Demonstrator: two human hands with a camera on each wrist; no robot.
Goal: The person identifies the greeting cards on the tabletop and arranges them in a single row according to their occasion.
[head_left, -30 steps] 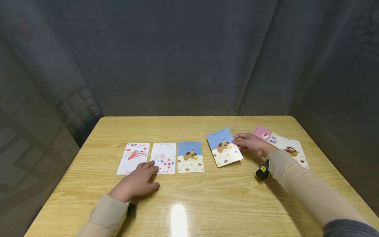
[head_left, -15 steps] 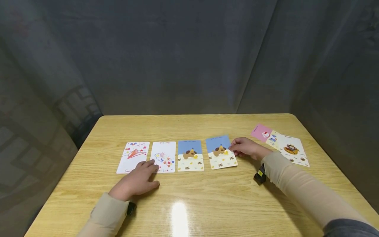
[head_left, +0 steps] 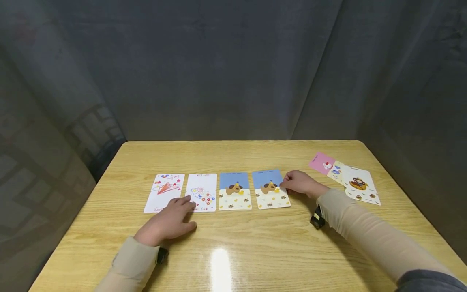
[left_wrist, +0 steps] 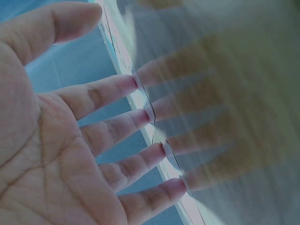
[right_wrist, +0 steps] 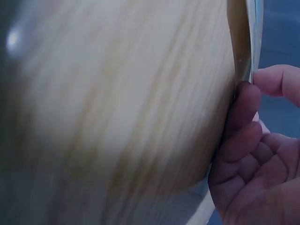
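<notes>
Right hand pinches the 4th card at its 3 o'clock edge; left hand lies flat, fingers spread, on the desk.

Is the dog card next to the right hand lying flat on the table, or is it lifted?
Flat, it seems. The dog card lies in the row on the table; the right hand pinches its right edge.

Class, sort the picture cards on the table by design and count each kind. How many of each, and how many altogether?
Paper-plane card: 1
Flower card: 1
Blue dog cards: 2, the second held at its edge by the right hand
Pink card: 1
Overlapping cream cards: at least 2
Total: at least 7
</notes>
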